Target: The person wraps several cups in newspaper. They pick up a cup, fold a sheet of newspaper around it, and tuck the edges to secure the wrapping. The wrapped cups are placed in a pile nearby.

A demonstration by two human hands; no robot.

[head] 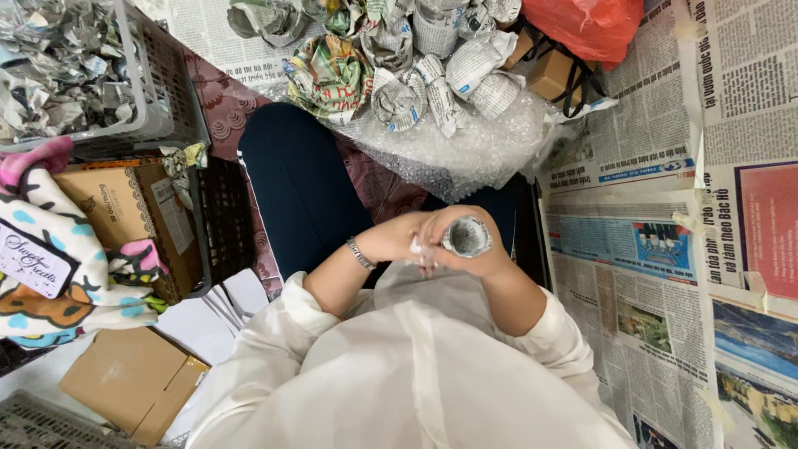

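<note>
**Two hands wrapping a round object in newspaper, seen from above**

The right hand [478,249] is closed around a newspaper-wrapped cylindrical object [466,237], its open, paper-lined end turned up toward the camera. The left hand [399,239], with a bracelet [360,254] at the wrist, presses its fingers against the side of the same bundle, gripping the paper at its edge. The bundle is held over the person's lap, above a white garment [399,357] and dark trousers [307,191]. Ahead of the knees lies a sheet of bubble wrap [457,154] bearing a heap of newspaper-wrapped bundles [399,66]. A grey plastic basket [158,83] of crumpled newspaper stands to the left, near a cardboard box [116,208]. Flat newspaper sheets [648,249] cover the floor at right, with a red plastic bag [582,25] beyond.
</note>
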